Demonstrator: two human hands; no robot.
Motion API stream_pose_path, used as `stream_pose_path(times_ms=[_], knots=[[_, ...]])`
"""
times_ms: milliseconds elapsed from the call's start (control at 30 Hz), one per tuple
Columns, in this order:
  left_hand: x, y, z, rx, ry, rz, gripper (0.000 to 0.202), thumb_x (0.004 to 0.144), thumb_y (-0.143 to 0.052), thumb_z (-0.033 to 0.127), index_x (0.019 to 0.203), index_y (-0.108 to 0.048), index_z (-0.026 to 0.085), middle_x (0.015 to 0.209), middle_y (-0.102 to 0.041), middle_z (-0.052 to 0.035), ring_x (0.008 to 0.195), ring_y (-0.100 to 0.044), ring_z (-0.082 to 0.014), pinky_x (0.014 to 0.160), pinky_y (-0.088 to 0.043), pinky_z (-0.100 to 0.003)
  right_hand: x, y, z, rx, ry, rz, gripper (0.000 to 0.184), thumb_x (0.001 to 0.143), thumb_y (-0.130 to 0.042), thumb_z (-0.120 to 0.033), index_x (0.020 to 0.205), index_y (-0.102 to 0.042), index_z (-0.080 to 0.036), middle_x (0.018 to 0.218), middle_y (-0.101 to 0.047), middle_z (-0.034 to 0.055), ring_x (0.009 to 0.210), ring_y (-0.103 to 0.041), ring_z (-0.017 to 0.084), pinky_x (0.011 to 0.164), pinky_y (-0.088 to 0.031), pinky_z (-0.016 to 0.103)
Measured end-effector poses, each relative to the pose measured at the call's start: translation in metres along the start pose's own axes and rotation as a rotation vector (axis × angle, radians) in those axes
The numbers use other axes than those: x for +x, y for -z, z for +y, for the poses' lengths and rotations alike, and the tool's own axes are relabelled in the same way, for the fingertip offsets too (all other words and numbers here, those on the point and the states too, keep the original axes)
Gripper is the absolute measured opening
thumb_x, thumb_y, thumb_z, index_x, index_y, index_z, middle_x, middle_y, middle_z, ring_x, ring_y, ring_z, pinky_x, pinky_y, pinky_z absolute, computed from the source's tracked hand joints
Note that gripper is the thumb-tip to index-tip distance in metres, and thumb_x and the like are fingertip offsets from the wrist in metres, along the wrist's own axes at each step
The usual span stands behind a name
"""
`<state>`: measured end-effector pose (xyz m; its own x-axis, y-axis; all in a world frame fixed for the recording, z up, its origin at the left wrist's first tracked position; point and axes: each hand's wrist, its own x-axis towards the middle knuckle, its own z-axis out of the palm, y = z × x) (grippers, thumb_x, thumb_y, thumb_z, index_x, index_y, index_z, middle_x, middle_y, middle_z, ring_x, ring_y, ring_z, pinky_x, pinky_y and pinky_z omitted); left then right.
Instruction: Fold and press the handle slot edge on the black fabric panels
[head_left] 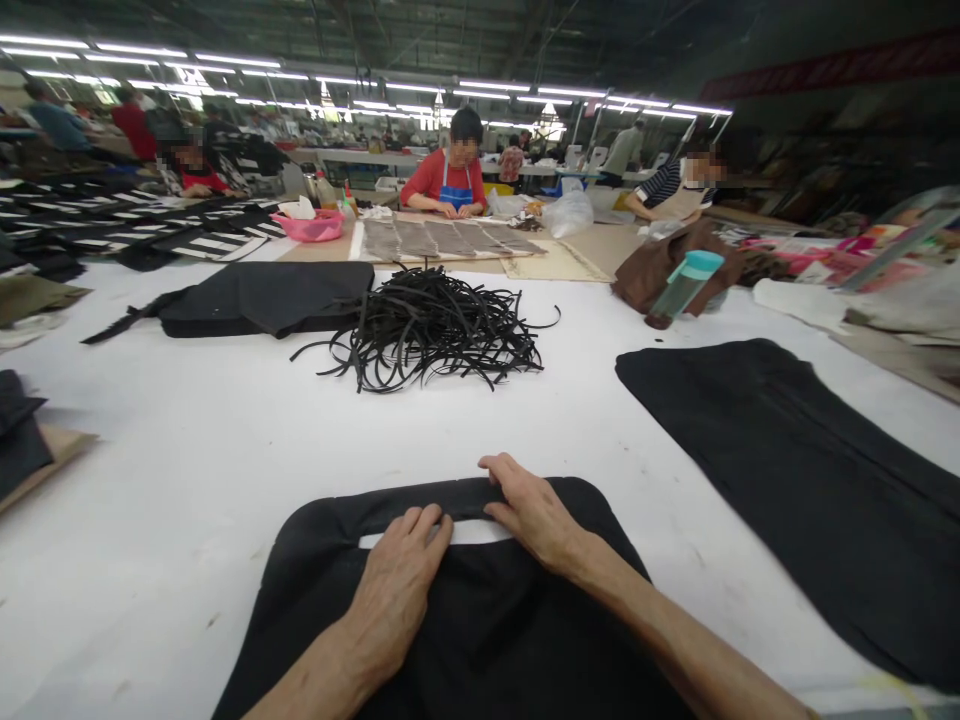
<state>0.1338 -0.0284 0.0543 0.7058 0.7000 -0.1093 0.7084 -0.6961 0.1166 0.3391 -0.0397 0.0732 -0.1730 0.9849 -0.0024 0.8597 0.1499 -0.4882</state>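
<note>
In front of me a black fabric panel (517, 630) with rounded corners lies on the white table, and a long slot near its far edge shows white through it. My left hand (401, 575) rests flat on the panel, its fingertips over the slot's left and middle part. At the slot's right end, my right hand (532, 510) spans the strip between slot and far edge. Its forefinger reaches past the edge, and its thumb lies at the slot, apart from the forefinger. The other right fingers are partly hidden.
A heap of thin black strips (442, 330) lies ahead, beside stacked black panels (262, 295). To the right are another black panel (795, 470) and a bottle with a turquoise lid (684, 285). A pink basket (309, 225) stands farther back. Co-workers sit across the table.
</note>
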Motion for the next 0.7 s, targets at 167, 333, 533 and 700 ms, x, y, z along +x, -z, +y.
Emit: stream_pose_path(times_ms=[167,333,533,700], knots=[[-0.002,-0.008,-0.004,0.083,-0.025,0.039,0.069,0.067,-0.027,-0.012,0.126,-0.046,0.019,0.127,-0.048,-0.0069,0.110,-0.045,-0.0220,0.094,-0.042,-0.035,-0.030,0.013,0.025,0.002,0.007,0.026,0.033,0.080,-0.052,-0.014,0.112,-0.048,-0.023,0.106,-0.053,0.0034,0.098,-0.050,0.018,0.087,-0.038,0.028],[-0.007,-0.011,-0.007,0.142,-0.001,0.049,0.072,0.066,-0.024,-0.014,0.125,-0.048,0.021,0.127,-0.049,-0.0068,0.113,-0.045,-0.0231,0.094,-0.042,-0.038,-0.051,0.013,0.046,0.165,-0.074,0.083,0.022,0.085,-0.039,-0.013,0.097,-0.054,-0.022,0.099,-0.056,0.0029,0.090,-0.053,0.016,0.083,-0.041,0.028],[-0.010,-0.012,-0.008,0.140,-0.004,0.052,0.072,0.066,-0.025,-0.014,0.126,-0.047,0.020,0.129,-0.048,-0.0077,0.117,-0.043,-0.0220,0.096,-0.042,-0.036,-0.049,0.020,0.043,0.242,-0.123,0.092,0.015,0.079,-0.048,-0.013,0.087,-0.058,-0.022,0.091,-0.057,-0.0002,0.086,-0.053,0.015,0.079,-0.041,0.026],[-0.010,-0.019,-0.009,0.171,-0.044,0.077,0.067,0.069,-0.027,-0.013,0.126,-0.046,0.016,0.128,-0.049,-0.0094,0.116,-0.043,-0.0218,0.098,-0.040,-0.036,-0.047,0.011,0.031,0.072,-0.118,0.070,0.011,0.078,-0.055,-0.013,0.085,-0.057,-0.022,0.091,-0.055,-0.0004,0.088,-0.051,0.015,0.080,-0.040,0.025]])
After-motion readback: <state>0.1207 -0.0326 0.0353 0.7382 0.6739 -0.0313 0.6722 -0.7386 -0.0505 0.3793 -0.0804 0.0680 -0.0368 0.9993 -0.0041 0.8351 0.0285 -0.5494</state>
